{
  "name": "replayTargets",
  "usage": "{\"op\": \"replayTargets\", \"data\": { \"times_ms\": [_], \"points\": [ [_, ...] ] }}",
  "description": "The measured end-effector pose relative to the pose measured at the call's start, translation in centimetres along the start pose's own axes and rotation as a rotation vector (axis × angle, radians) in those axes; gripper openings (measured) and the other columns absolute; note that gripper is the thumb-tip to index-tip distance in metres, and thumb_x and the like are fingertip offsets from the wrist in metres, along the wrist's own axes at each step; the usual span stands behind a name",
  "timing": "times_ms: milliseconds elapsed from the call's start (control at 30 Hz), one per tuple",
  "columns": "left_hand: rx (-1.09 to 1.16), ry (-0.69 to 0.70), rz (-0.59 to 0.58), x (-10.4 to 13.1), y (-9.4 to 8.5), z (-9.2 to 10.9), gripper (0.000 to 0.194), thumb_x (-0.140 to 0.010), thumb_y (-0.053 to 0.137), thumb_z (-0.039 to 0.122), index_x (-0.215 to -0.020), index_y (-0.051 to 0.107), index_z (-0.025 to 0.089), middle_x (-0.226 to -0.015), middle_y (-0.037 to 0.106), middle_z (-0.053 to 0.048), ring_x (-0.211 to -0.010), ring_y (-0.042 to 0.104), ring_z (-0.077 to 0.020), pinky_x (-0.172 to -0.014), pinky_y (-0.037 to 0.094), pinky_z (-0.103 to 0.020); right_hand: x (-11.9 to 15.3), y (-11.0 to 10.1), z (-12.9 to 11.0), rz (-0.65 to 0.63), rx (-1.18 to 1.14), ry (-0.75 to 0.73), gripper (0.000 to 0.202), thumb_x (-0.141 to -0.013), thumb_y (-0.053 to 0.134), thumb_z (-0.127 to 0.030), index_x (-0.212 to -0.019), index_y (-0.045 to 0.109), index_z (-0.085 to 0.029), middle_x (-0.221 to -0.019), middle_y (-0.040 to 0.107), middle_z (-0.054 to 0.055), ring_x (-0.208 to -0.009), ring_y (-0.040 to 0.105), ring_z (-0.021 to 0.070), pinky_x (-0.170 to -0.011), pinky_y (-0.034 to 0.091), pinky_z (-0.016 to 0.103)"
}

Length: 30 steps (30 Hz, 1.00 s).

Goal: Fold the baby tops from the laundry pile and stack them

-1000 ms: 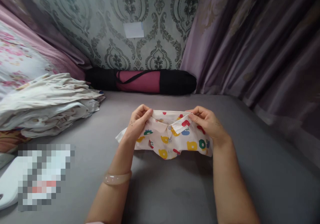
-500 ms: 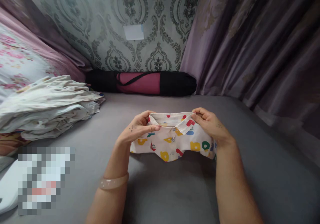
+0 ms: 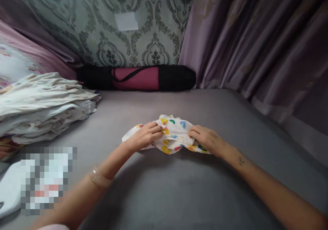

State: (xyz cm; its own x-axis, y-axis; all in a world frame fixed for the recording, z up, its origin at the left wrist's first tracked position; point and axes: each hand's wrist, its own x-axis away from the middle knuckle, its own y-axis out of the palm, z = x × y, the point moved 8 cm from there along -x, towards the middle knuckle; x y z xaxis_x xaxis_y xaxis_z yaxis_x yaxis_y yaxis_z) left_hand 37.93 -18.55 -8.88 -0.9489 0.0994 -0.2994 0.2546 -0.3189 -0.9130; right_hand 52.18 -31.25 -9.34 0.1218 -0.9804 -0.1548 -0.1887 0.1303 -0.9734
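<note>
A small white shirt [image 3: 176, 134] with a colourful print lies bunched on the grey sheet, its collar part folded over. My left hand [image 3: 150, 134] is over its left side, fingers curled onto the cloth. At the right side, my right hand [image 3: 203, 137] pinches the fabric near the collar between bent fingers and thumb. Both hands face knuckles up, and the thumbs are mostly hidden. A pale bangle [image 3: 99, 178] circles my left wrist.
A pile of folded light cloths [image 3: 48, 107] stands at the left. In front of it lie a white object [image 3: 11, 189] and a pixelated patch. A black and pink rolled bag [image 3: 138, 78] rests along the wall; purple curtains [image 3: 220, 35] hang at the right.
The shirt was held up by its collar between both hands; it is now lower, bunched on the sheet, with its collar turned over. My hands have rolled knuckles up. The view has shifted slightly.
</note>
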Motion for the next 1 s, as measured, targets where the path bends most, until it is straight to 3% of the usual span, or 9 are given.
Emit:
{"op": "replayTargets", "data": {
  "times_ms": [67,133,300,400,500,667,833,1000],
  "points": [
    [0.041,-0.016,-0.046,1.5,2.4,-0.4,0.021,-0.091,0.044,0.017,-0.097,0.064,0.019,-0.112,0.064,-0.011,-0.102,0.052,-0.0226,-0.095,0.041,-0.039,1.6,2.5,-0.1,-0.050,0.080,-0.013,0.028,-0.089,0.043,-0.007,-0.103,0.062,-0.022,-0.110,0.061,0.010,-0.093,0.057,0.0210,-0.082,0.044,0.034],
    [0.151,-0.093,-0.022,2.6,3.3,-1.3,0.027,-0.088,0.042,0.011,-0.100,0.064,0.019,-0.111,0.065,-0.010,-0.105,0.054,-0.0211,-0.097,0.041,-0.038,2.9,3.6,0.3,-0.076,0.079,0.009,0.028,-0.090,0.043,-0.008,-0.105,0.061,-0.023,-0.112,0.061,0.009,-0.093,0.057,0.0209,-0.082,0.043,0.035],
    [0.434,-0.376,-0.052,3.8,2.5,-2.5,0.031,-0.080,0.044,0.016,-0.102,0.067,0.018,-0.107,0.067,-0.008,-0.096,0.060,-0.0199,-0.086,0.046,-0.030,3.6,2.4,1.4,-0.140,-0.108,0.127,0.036,-0.080,0.047,-0.006,-0.105,0.065,-0.025,-0.113,0.063,0.007,-0.099,0.057,0.0207,-0.085,0.041,0.035],
    [0.350,-0.512,-0.056,3.2,1.6,-2.2,0.028,-0.087,0.045,0.028,-0.099,0.068,0.019,-0.096,0.069,-0.006,-0.086,0.060,-0.0198,-0.079,0.044,-0.029,2.2,0.9,0.8,-0.103,-0.105,0.250,0.031,-0.078,0.048,-0.010,-0.097,0.068,-0.024,-0.108,0.067,0.005,-0.100,0.058,0.0218,-0.090,0.038,0.037],
    [0.159,-0.450,0.028,1.4,1.2,-0.8,0.025,-0.090,0.049,0.036,-0.090,0.069,0.020,-0.094,0.068,-0.006,-0.096,0.055,-0.0234,-0.089,0.037,-0.035,-0.1,0.1,-1.3,0.037,-0.102,0.332,0.021,-0.086,0.047,-0.020,-0.091,0.067,-0.022,-0.099,0.069,0.006,-0.095,0.059,0.0220,-0.087,0.039,0.034],
    [0.124,-0.323,0.037,0.1,3.2,0.2,0.020,-0.087,0.059,0.038,-0.087,0.066,0.019,-0.093,0.064,-0.007,-0.095,0.053,-0.0228,-0.088,0.035,-0.036,-2.2,2.2,-4.1,0.106,-0.222,0.333,0.015,-0.089,0.052,-0.029,-0.083,0.063,-0.022,-0.091,0.065,0.005,-0.091,0.057,0.0204,-0.079,0.041,0.031],
    [0.260,-0.321,0.042,0.8,4.2,-0.6,0.017,-0.084,0.062,0.034,-0.086,0.066,0.018,-0.084,0.061,-0.005,-0.085,0.052,-0.0191,-0.079,0.040,-0.029,-2.0,4.1,-3.7,0.049,-0.294,0.321,0.010,-0.087,0.057,-0.029,-0.084,0.061,-0.020,-0.089,0.062,0.005,-0.090,0.055,0.0195,-0.079,0.041,0.031],
    [0.337,-0.341,0.026,0.7,4.5,-0.8,0.018,-0.085,0.060,0.033,-0.082,0.066,0.017,-0.079,0.061,-0.004,-0.080,0.052,-0.0170,-0.075,0.040,-0.027,-2.3,4.4,-3.2,0.028,-0.392,0.309,0.014,-0.085,0.058,-0.027,-0.073,0.059,-0.019,-0.082,0.061,0.003,-0.085,0.054,0.0173,-0.076,0.039,0.029]
  ]
}}
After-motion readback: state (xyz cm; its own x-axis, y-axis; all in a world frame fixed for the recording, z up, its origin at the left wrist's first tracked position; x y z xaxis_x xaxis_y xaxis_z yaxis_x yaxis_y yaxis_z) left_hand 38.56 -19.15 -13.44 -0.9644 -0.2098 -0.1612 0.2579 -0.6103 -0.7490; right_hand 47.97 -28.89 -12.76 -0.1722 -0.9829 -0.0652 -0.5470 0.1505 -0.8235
